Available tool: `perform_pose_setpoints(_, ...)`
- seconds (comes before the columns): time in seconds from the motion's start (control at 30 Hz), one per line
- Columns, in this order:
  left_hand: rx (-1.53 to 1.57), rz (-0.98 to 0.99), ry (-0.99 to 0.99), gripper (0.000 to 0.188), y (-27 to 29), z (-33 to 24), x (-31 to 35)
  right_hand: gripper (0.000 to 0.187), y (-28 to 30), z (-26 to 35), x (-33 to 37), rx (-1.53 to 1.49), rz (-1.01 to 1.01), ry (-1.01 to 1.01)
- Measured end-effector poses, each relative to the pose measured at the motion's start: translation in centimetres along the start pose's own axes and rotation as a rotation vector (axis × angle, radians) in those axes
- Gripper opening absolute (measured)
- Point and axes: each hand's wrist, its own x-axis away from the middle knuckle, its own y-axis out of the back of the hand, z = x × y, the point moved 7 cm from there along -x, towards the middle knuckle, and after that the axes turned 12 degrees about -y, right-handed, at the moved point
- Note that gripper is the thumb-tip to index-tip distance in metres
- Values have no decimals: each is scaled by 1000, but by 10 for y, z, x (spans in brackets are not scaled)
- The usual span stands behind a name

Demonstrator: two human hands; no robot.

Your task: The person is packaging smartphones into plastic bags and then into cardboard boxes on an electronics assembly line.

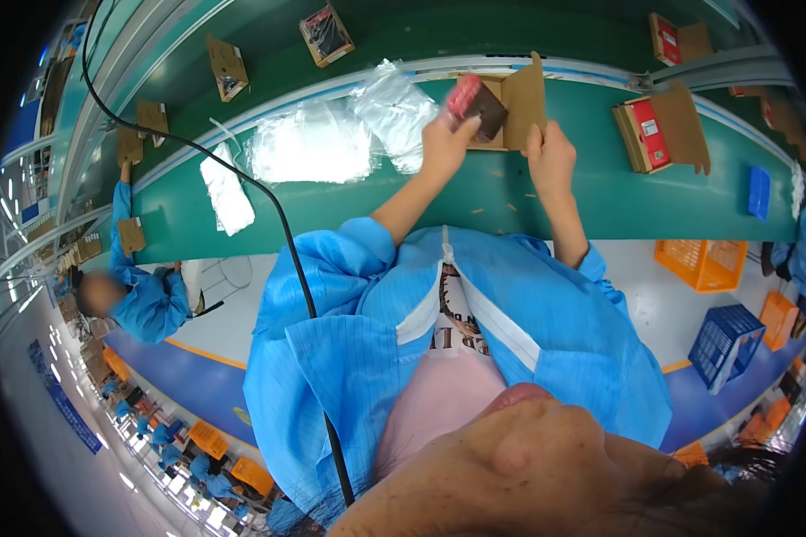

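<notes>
One red-and-dark item (485,109) in left fingers (467,131)

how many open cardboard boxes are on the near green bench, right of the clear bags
2: one box at the rear edge, its flap held by the right hand; another box stands farther right.

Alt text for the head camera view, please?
A person's left hand holds a blurred red and dark item at an open cardboard box, right hand gripping its flap; clear bags lie to the left on a green worktop.
</notes>
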Motion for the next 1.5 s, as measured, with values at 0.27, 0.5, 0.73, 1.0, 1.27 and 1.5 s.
perform_pose_setpoints(0.27, -808, 153, -299, 43, -4, -27, -44, 17, -2, 23, -9, 44, 21, 96)
perform_pose_setpoints(0.5, -677, 174, -723, 13, -22, -12, 3, 18, -9, 38, 4, 156, -23, 286)
perform_pose_setpoints(0.73, -648, -139, -610, 34, 33, -47, 17, 25, 1, 16, -21, -8, 165, 127)
perform_pose_setpoints(1.0, -631, 16, -557, 25, 59, 7, 50, 31, -38, 72, -171, 15, 38, 376)
perform_pose_setpoints(1.27, -689, 78, -577, 34, 46, 12, 41, 32, -63, -44, -216, -261, 112, 69)
perform_pose_setpoints(1.5, -801, 146, -500, 35, 40, 11, 27, 49, 33, -114, -238, -131, -481, -197)
